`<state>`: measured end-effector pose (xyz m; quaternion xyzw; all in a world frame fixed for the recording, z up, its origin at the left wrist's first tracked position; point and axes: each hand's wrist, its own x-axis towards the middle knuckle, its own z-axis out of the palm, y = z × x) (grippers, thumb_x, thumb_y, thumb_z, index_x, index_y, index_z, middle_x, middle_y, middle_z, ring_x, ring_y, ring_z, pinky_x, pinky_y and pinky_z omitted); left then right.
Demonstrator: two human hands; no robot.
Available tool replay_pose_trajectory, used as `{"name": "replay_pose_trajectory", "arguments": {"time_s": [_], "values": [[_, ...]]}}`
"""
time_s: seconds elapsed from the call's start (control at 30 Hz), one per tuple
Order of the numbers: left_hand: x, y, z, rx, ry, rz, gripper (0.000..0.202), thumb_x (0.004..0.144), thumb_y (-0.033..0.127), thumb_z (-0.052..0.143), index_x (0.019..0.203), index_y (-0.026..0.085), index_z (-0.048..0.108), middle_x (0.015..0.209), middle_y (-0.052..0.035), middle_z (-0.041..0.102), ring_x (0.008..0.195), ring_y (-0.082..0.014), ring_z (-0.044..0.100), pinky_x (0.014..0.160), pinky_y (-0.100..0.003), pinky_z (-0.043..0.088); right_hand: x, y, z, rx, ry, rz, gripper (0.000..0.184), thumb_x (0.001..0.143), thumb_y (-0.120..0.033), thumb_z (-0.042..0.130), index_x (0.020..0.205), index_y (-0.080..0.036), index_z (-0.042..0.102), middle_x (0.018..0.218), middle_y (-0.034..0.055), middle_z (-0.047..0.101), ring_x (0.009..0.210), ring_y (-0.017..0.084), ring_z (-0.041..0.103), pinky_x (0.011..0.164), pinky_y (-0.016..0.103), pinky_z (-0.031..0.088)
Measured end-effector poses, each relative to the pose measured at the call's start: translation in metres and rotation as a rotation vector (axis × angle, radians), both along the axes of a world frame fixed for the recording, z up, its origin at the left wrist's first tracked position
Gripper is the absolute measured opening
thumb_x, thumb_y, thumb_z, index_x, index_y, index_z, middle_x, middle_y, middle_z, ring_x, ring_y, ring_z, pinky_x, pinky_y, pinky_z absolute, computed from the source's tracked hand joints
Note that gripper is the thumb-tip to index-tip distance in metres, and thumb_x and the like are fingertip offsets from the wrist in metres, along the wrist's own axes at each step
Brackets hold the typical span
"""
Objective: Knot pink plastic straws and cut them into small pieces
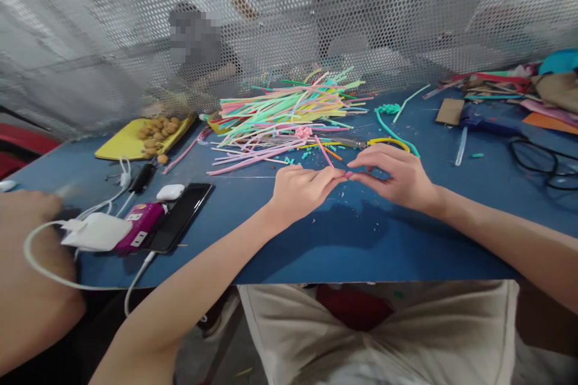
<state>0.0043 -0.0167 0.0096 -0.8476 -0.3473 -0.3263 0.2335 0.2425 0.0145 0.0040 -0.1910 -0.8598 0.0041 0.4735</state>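
Note:
A pink pipe cleaner (324,151) stands up at a slant from my left hand (307,185), whose thumb and index finger are pinched on it. A small curled pink end (349,175) shows at those fingertips. My right hand (397,175) meets it from the right, its thumb touching the curled end and its index finger bent just above. Behind my hands lie scissors with yellow handles (392,142), partly hidden by my right hand. A pink curled cluster (303,132) rests on the front of a large pile of pastel pipe cleaners (271,109).
Left of me are a black phone (183,216), a purple power strip (141,225), a white charger (97,231) and another person's arm (36,277). Small round fruits (158,132) sit on yellow material. A glue gun (490,123) lies right. Perforated metal (289,30) borders the table's back.

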Motion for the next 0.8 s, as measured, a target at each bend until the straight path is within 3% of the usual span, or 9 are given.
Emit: {"name": "replay_pose_trajectory", "arguments": {"time_s": [0.27, 0.5, 0.8], "values": [[0.0014, 0.0015, 0.0, 0.031, 0.017, -0.044, 0.018, 0.097, 0.04, 0.061, 0.094, 0.026, 0.072, 0.055, 0.0059, 0.066, 0.048, -0.0088, 0.06, 0.054, -0.026, 0.03, 0.0052, 0.0048, 0.0023, 0.029, -0.081, 0.02, 0.007, 0.09, -0.025, 0.07, 0.096, -0.024, 0.073, 0.093, 0.0045, 0.076, 0.084, 0.019, 0.07, 0.083, 0.036, 0.055], [0.0027, -0.0004, 0.0006, -0.015, 0.019, -0.05, 0.022, 0.1, 0.041, 0.057, 0.095, 0.027, 0.074, 0.06, 0.0042, 0.07, 0.047, -0.0082, 0.059, 0.054, -0.026, 0.033, 0.0049, 0.0035, 0.0055, 0.092, -0.154, 0.007, 0.008, 0.093, -0.026, 0.065, 0.098, -0.024, 0.07, 0.094, 0.0037, 0.076, 0.083, 0.018, 0.069, 0.079, 0.034, 0.051], [0.0043, 0.0033, 0.0025, -0.074, -0.113, -0.049, 0.013, 0.095, 0.035, 0.066, 0.097, 0.024, 0.074, 0.086, 0.0037, 0.079, 0.065, -0.0088, 0.07, 0.057, -0.022, 0.041, 0.0087, 0.0049, 0.0082, 0.199, -0.175, -0.207, 0.004, 0.096, -0.025, 0.059, 0.096, -0.024, 0.063, 0.095, 0.0024, 0.076, 0.083, 0.019, 0.065, 0.074, 0.036, 0.04]]}}
